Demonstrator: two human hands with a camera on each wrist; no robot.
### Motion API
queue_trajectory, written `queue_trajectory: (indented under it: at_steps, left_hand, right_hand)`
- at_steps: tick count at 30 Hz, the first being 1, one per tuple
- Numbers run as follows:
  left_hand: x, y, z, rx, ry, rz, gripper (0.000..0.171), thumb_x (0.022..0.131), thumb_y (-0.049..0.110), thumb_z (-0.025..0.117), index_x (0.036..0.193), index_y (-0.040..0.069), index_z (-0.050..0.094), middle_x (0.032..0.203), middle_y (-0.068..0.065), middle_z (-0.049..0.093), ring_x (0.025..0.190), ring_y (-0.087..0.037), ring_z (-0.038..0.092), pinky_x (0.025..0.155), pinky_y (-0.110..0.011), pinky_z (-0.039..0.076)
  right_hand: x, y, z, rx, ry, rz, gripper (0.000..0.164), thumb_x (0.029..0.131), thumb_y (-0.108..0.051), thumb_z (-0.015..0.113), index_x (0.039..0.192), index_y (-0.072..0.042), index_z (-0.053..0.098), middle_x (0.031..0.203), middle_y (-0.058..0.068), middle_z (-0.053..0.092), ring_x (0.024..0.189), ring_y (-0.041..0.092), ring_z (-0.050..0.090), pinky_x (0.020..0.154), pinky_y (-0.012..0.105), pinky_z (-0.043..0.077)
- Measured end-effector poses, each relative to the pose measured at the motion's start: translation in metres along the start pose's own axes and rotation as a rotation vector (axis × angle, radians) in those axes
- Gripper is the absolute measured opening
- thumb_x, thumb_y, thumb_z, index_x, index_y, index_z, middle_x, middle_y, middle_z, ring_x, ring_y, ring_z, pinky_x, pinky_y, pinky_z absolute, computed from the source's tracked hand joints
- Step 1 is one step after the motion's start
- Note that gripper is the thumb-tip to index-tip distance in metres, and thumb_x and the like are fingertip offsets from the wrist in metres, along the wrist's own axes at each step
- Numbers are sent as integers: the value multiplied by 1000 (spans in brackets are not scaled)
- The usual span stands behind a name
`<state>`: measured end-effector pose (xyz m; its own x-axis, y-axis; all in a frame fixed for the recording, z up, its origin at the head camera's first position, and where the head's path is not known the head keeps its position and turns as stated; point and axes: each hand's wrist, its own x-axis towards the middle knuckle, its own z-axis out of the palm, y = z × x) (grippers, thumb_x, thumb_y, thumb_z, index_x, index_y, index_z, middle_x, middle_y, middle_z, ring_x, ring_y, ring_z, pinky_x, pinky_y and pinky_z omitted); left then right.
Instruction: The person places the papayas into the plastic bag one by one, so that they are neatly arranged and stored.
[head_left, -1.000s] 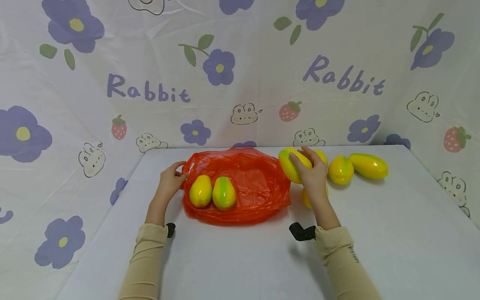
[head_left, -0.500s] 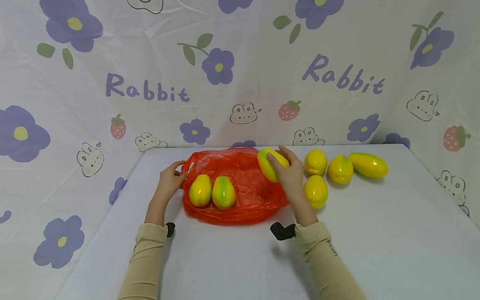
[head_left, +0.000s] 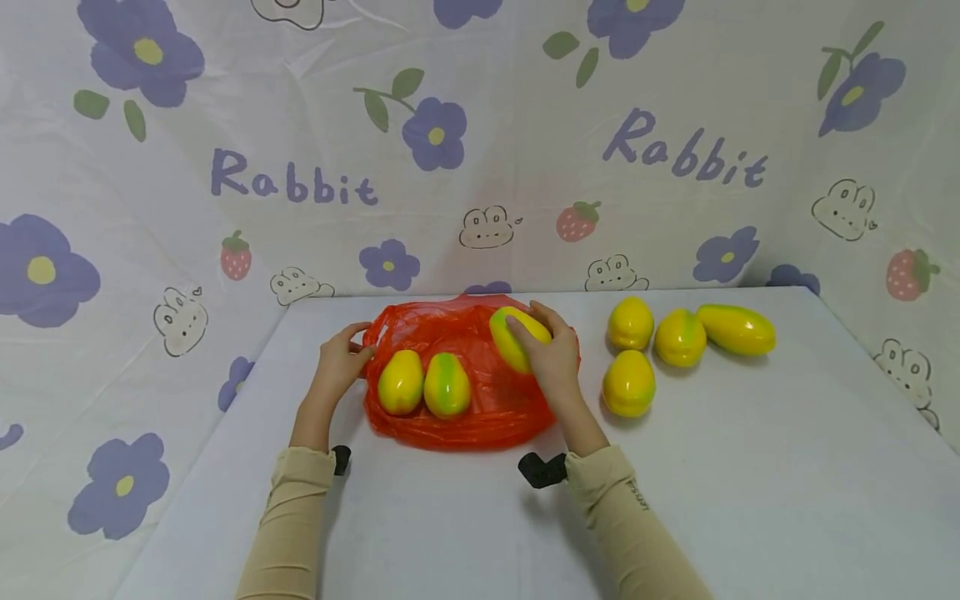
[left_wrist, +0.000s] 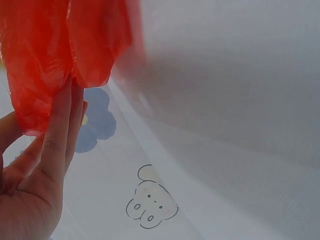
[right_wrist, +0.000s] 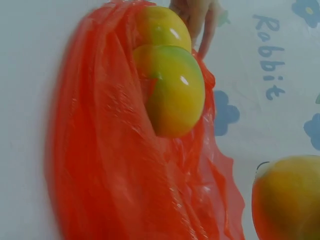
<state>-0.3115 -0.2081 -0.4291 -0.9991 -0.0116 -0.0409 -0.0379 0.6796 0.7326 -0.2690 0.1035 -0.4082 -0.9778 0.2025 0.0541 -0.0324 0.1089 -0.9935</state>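
A red plastic bag (head_left: 487, 433) lies open on the table, with two yellow papayas (head_left: 447, 386) side by side in its left part. My left hand (head_left: 345, 357) pinches the bag's left rim; in the left wrist view the red film (left_wrist: 40, 75) hangs between thumb and fingers. Over the bag's right part, my right hand (head_left: 553, 358) grips a third papaya (head_left: 513, 337), yellow with a green stripe. This held papaya (right_wrist: 290, 200) shows at the lower right of the right wrist view, while the hand gripping it is out of that frame.
To the right of the bag lie several more papayas (head_left: 628, 383), one of them longer (head_left: 737, 330) and lying on its side. The white table (head_left: 450, 533) ends at the back against a cloth (head_left: 525, 125) printed with flowers and rabbits.
My right hand has moved left with the papaya, from beside the bag's right edge to over its opening. The papayas behind it have come into view. My left hand stays at the rim.
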Motion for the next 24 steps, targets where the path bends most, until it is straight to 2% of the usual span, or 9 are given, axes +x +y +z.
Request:
queue_trajectory:
  at_steps: [12, 24]
  left_hand:
    - [0, -2, 1, -9, -5, -10, 51, 100, 17, 52, 149, 13, 39, 119, -26, 59, 88, -29, 68, 79, -36, 61]
    - [-2, -1, 0, -16, 1, -22, 51, 99, 18, 52, 148, 14, 39, 122, -25, 58, 91, -30, 67, 78, -34, 61]
  right_hand:
    - [-9, 20, 26, -16, -14, 52, 63, 89, -40, 69, 143, -15, 48, 140, 4, 54, 127, 24, 50, 109, 40, 46]
    - [-23, 31, 47, -28, 44, 16, 62, 89, -35, 70, 141, -8, 49, 136, 11, 57, 121, 28, 55, 105, 43, 49]
